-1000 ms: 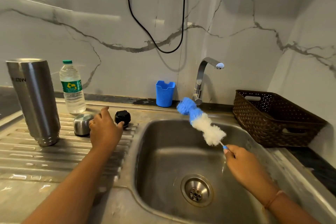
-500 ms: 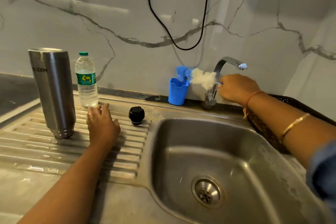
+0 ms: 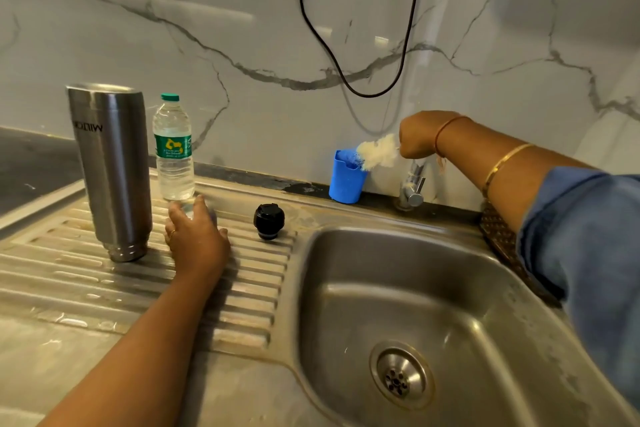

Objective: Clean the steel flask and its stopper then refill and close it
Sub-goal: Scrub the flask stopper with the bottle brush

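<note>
- Steel flask point(image 3: 110, 170): stands mouth-down on the ribbed draining surface point(image 3: 62, 291), left of the sink point(image 3: 467, 288). Neither hand touches it.
- Stopper point(image 3: 269, 220): black, lying loose on the same surface between flask and basin, apart from both.
- Water bottle point(image 3: 173, 149): capped and upright, just beside the flask on the wall side.
- Left hand point(image 3: 197, 239): palm down on the ribs near the bottle's base, fingers loosely bent. Whether it covers or holds anything cannot be told.
- Right hand point(image 3: 415, 135): closed round the handle of the bottle brush point(image 3: 377, 151), whose head is tipped into the blue holder point(image 3: 346, 180) beside the tap point(image 3: 412, 189).
- Step in hand: judged to be stowing the brush, with the scrubbing part closing (the flask is inverted as if to drain).
- Next move calls for letting go of the brush once it sits in the holder. The flask must then be turned upright and the bottle uncapped for the refill, likely work for both hands. The stopper lies within reach for closing.
</note>
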The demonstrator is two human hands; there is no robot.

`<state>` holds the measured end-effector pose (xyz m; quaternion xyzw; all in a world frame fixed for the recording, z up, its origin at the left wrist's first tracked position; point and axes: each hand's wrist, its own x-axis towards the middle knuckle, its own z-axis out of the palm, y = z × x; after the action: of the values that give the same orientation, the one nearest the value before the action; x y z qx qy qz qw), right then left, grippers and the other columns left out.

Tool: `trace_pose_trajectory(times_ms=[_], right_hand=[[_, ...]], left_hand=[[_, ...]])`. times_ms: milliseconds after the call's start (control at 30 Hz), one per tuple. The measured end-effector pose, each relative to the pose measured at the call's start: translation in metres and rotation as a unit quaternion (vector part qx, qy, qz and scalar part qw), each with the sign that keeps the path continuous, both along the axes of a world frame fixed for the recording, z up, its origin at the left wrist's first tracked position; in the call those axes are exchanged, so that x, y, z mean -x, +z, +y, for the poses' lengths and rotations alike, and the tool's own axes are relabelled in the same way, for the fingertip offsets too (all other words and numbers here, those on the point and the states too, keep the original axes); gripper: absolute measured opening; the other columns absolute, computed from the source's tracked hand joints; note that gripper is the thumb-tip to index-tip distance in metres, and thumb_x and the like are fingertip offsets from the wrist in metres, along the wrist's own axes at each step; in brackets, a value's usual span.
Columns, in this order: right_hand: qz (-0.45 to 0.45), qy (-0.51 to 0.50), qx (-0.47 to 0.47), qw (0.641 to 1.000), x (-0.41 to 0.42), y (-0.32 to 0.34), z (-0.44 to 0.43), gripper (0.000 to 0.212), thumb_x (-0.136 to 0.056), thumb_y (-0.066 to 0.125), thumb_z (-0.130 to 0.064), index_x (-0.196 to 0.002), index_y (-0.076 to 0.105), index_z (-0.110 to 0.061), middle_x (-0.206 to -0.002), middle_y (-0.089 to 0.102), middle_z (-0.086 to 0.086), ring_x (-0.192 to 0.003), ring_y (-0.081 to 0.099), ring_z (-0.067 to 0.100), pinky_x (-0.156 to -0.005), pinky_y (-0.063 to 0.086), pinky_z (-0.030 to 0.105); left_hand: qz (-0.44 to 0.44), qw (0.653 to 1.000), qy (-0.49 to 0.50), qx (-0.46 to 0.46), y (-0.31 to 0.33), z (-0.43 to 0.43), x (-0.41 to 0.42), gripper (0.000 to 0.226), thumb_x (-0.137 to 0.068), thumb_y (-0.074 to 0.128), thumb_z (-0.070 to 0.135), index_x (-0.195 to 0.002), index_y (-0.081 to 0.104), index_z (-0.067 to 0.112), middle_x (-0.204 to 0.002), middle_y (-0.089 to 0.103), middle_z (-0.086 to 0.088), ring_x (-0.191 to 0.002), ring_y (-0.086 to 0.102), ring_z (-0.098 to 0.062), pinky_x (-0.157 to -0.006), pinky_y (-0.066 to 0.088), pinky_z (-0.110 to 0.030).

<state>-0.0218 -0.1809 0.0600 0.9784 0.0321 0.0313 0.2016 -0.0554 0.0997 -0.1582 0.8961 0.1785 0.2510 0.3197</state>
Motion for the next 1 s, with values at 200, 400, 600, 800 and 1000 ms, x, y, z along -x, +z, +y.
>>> trace_pose_trajectory(times_ms=[200,400,600,800,1000], right_hand=[[-0.083,0.010,0.053,0.995,0.017,0.004,-0.011,0.011,-0.092,0.045,-0.022,-0.087,0.051,-0.014,-0.070,0.047,0.002,-0.069,0.048,0.020,-0.068,0.038,0.031],[-0.142,0.012,-0.021,0.990,0.028,0.017,-0.031,0.016,-0.092,0.048,-0.027,-0.092,0.058,-0.014,-0.069,0.049,0.003,-0.062,0.046,0.019,-0.058,0.035,0.028],[-0.159,0.009,-0.068,0.985,0.044,0.008,-0.050,0.023,-0.091,0.048,-0.026,-0.102,0.063,-0.013,-0.078,0.059,0.006,-0.064,0.051,0.020,-0.056,0.036,0.027],[-0.165,-0.005,-0.162,0.973,0.057,-0.028,-0.078,0.029,-0.095,0.040,-0.027,-0.100,0.065,-0.013,-0.096,0.057,0.005,-0.071,0.053,0.021,-0.063,0.041,0.028],[-0.101,-0.021,-0.325,0.940,0.089,-0.067,-0.106,0.030,-0.097,0.042,-0.025,-0.079,0.061,-0.010,-0.080,0.060,0.015,-0.072,0.054,0.027,-0.061,0.037,0.029]], left_hand=[[-0.017,0.999,-0.014,0.028,0.003,0.002,0.004,0.050,-0.087,0.064,0.008,-0.133,0.045,0.006,-0.141,0.030,-0.025,-0.125,0.035,-0.044,-0.106,0.035,-0.051],[-0.028,0.999,-0.008,0.040,0.006,0.001,0.008,0.063,-0.085,0.066,0.008,-0.140,0.037,0.008,-0.140,0.029,-0.022,-0.124,0.034,-0.043,-0.104,0.036,-0.049],[-0.031,0.999,0.002,0.017,0.006,0.001,0.012,0.060,-0.084,0.067,0.011,-0.137,0.040,0.007,-0.138,0.029,-0.023,-0.121,0.035,-0.045,-0.102,0.036,-0.051],[-0.055,0.998,0.024,-0.011,0.015,-0.002,0.023,0.060,-0.084,0.068,0.022,-0.136,0.041,0.007,-0.135,0.031,-0.024,-0.119,0.039,-0.045,-0.100,0.037,-0.052],[-0.115,0.992,0.010,0.051,0.036,-0.033,0.042,0.068,-0.077,0.075,0.033,-0.130,0.043,0.006,-0.130,0.038,-0.025,-0.115,0.041,-0.044,-0.099,0.036,-0.049]])
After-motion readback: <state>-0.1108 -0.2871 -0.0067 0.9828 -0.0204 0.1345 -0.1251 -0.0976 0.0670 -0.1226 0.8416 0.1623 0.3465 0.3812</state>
